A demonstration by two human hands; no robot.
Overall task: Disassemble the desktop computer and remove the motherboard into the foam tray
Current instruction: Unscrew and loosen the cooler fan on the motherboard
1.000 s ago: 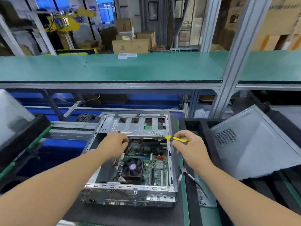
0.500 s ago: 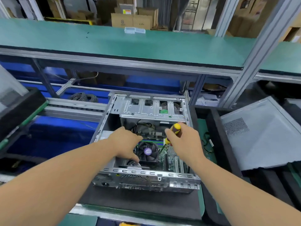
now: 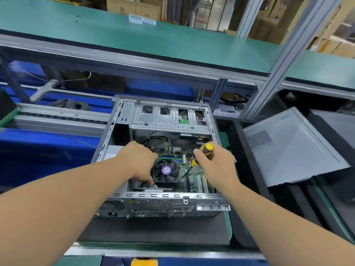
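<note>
**Both hands inside the case**

Right hand [image 3: 215, 166] grips the screwdriver [image 3: 201, 155], tip down on the motherboard [image 3: 194, 175], which sits in the open case [image 3: 163, 206] on the counter. Left hand [image 3: 138, 164] curls beside the fan [image 3: 166, 170]; what it holds is hidden.

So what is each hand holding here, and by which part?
Right hand grips the screwdriver by its yellow-and-black handle. Left hand reaches down beside the CPU fan; whether it holds anything cannot be told.
</note>
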